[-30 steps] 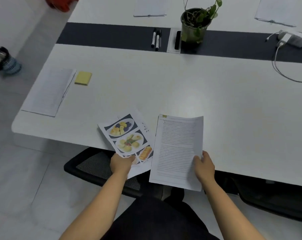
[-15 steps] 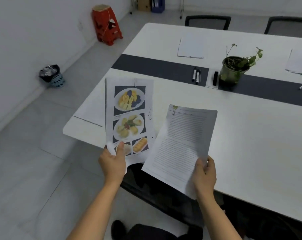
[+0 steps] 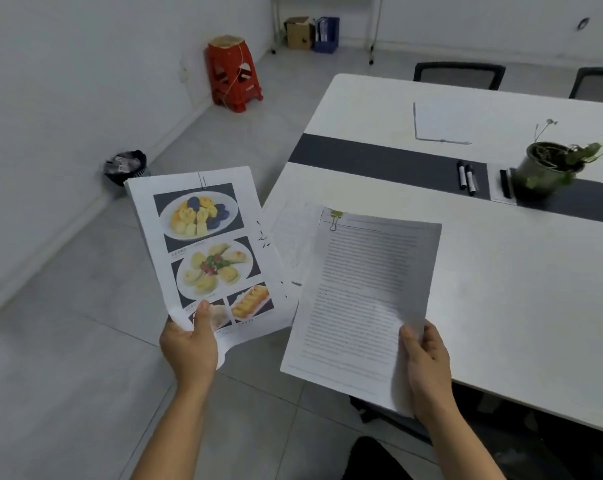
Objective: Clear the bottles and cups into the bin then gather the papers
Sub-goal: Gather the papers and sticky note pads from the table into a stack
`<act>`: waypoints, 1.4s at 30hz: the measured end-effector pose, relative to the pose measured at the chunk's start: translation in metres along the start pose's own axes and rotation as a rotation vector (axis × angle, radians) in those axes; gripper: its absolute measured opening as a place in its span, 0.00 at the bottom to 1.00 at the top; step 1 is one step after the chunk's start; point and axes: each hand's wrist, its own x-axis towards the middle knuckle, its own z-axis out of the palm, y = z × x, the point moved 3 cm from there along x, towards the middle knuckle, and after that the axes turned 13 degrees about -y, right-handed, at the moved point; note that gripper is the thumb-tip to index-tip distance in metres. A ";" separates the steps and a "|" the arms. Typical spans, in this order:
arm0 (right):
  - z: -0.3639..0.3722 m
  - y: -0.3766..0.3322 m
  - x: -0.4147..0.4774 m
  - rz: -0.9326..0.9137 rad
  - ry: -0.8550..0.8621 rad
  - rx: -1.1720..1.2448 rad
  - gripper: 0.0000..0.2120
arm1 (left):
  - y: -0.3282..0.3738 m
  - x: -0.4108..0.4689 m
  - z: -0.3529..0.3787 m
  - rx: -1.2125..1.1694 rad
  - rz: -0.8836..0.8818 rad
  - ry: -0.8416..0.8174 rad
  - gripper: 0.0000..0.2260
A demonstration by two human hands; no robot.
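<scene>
My left hand (image 3: 190, 344) grips the bottom edge of a clipped paper with food photos (image 3: 206, 251), held up off the table's left end. My right hand (image 3: 426, 362) holds a clipped text document (image 3: 365, 296) by its lower right corner, tilted above the table's near edge. Another paper (image 3: 291, 237) lies on the white table (image 3: 500, 289) between the two held sheets, partly hidden. A further paper (image 3: 438, 121) lies on the far side. A small black bin (image 3: 125, 166) stands on the floor by the wall, with rubbish in it.
A dark strip crosses the table with two markers (image 3: 466, 174), an eraser and a potted plant (image 3: 549, 164). A red stool (image 3: 232, 74) stands in the corner, boxes beyond it. Two black chairs (image 3: 457, 74) line the far side, another sits below me.
Both papers have come up off the table into the air. My view has swung left and up, bringing the bin, stool and wall into sight.
</scene>
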 end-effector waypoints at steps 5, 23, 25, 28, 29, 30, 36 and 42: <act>0.029 -0.006 0.040 0.027 -0.021 -0.041 0.07 | 0.002 0.057 0.011 0.024 0.014 -0.057 0.11; 0.195 0.033 0.314 0.377 -0.055 -0.174 0.18 | 0.025 0.261 0.045 0.161 -0.051 -0.099 0.09; 0.199 0.040 0.315 0.399 -0.039 -0.291 0.20 | 0.017 0.276 0.053 0.156 -0.081 -0.162 0.08; 0.204 0.042 0.309 0.398 -0.011 -0.338 0.23 | 0.011 0.305 0.068 0.128 -0.108 -0.301 0.08; 0.206 0.041 0.307 0.402 -0.001 -0.343 0.25 | 0.011 0.316 0.075 0.109 -0.119 -0.352 0.08; 0.209 0.039 0.304 0.407 0.014 -0.356 0.26 | 0.011 0.326 0.081 0.093 -0.130 -0.405 0.08; 0.236 -0.007 0.268 0.220 0.180 -0.353 0.27 | 0.014 0.357 0.126 0.007 -0.192 -0.840 0.07; 0.246 -0.011 0.239 0.252 0.091 -0.108 0.14 | -0.037 0.333 0.166 0.109 -0.290 -1.170 0.10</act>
